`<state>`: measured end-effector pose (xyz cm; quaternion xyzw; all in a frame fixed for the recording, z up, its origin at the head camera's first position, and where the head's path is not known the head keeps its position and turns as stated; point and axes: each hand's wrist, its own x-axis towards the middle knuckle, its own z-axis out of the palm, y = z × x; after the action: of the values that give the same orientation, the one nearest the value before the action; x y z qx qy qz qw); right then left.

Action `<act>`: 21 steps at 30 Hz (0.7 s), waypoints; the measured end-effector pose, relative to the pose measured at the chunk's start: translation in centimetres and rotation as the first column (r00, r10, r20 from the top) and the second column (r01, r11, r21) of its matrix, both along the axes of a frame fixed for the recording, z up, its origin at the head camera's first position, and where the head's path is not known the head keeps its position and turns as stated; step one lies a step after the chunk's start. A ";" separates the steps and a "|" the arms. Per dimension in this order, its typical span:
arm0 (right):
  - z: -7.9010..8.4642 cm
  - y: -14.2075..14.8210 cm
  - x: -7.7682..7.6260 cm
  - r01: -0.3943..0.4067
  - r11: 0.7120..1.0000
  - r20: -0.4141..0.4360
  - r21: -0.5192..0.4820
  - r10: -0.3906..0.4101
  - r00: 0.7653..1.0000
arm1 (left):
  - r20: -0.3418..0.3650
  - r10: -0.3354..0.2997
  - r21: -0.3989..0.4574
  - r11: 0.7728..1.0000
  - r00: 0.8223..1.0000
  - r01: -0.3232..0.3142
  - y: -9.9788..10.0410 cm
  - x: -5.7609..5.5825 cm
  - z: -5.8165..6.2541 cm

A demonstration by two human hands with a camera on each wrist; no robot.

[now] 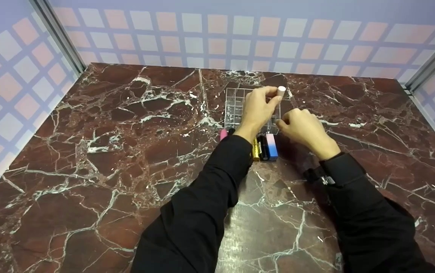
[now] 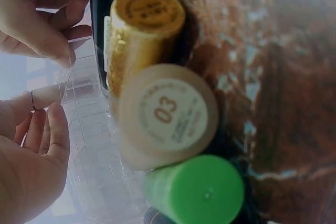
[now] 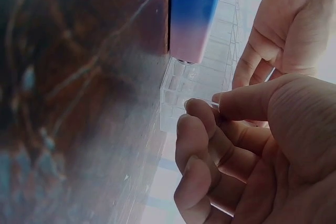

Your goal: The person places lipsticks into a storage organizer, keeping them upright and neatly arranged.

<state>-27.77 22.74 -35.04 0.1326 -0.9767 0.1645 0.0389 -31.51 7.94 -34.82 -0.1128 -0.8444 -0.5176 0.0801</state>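
A clear compartmented organizer point(image 1: 232, 104) lies on the table beyond a row of cosmetic tubes. My left hand point(image 1: 258, 108) reaches over it and pinches a small upright tube with a whitish end point(image 1: 281, 90) near its right side. At the organizer's right front edge, my right hand point(image 1: 302, 127) has its fingers curled, thumb and forefinger pinching the clear wall point(image 3: 169, 95). Just in front stands a pink-and-blue box point(image 1: 271, 147). Beside that box are a black tube point(image 1: 263, 148) and a gold tube point(image 1: 255, 149); my left forearm hides part of the row.
The left wrist view shows a beige tube end marked 03 point(image 2: 168, 114) and a green-ended tube point(image 2: 207, 190) in the row. A pink item point(image 1: 223, 134) sits at its left. Marbled tabletop point(image 1: 126, 189) spreads around; tiled-pattern walls point(image 1: 217, 38) stand behind and beside.
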 end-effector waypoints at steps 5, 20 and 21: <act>0.0 0.0 0.0 0.001 1.000 0.006 -0.003 -0.001 1.000 | 0.010 0.002 0.001 1.000 1.000 -0.002 0.0 0.0 0.0; 0.0 0.1 -0.2 0.011 1.000 0.038 -0.006 -0.011 0.999 | 0.012 0.014 -0.005 1.000 1.000 -0.014 -0.1 -0.1 -0.2; -0.1 0.1 -0.3 0.015 1.000 0.043 -0.004 -0.015 0.999 | 0.013 0.012 0.000 1.000 1.000 -0.012 -0.2 -0.1 -0.2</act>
<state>-28.04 22.80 -35.12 0.1215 -0.9779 0.1693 0.0194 -31.64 7.77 -35.06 -0.1044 -0.8454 -0.5180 0.0776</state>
